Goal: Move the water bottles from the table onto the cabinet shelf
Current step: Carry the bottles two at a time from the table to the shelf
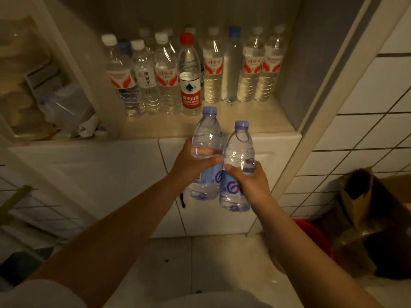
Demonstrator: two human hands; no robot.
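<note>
I hold two clear water bottles with pale purple caps and blue labels, side by side and touching, just in front of the cabinet shelf. My left hand grips the left bottle around its middle. My right hand grips the right bottle the same way. Both bottles are upright, tilted slightly away from me, below the shelf's front edge. Several bottles stand in rows at the back of the shelf, among them a red-capped one and a blue-capped one.
The shelf's front strip is bare. An open cabinet door stands to the left, with bags and clutter beyond it. White cabinet doors lie below the shelf. A cardboard box and a red bucket sit on the floor at right.
</note>
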